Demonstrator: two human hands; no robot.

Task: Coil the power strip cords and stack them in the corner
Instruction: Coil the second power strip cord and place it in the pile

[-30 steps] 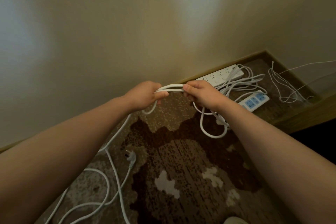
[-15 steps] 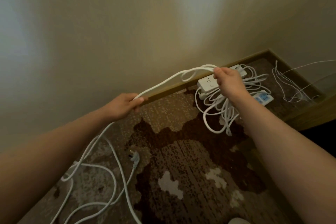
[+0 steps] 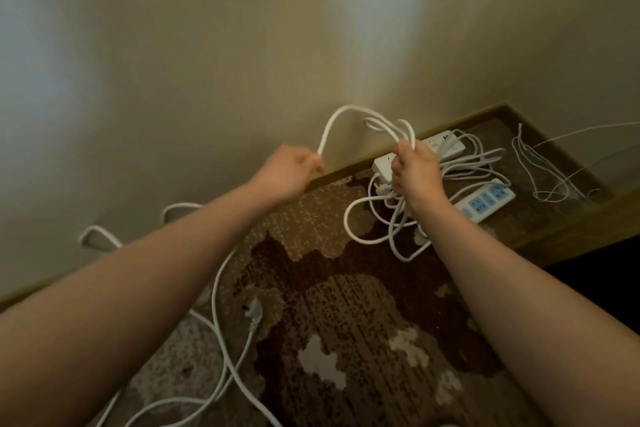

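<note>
Left hand (image 3: 289, 168) pinches white cord (image 3: 341, 114) | right hand (image 3: 414, 166) grips gathered loops | cord arches upward between hands, left-right.

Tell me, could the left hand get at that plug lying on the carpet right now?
Probably not at once. The left hand is pinching the white cord up near the wall, so it is busy. The plug lies uncovered on the carpet below the left forearm; letting go would free the way.
</note>
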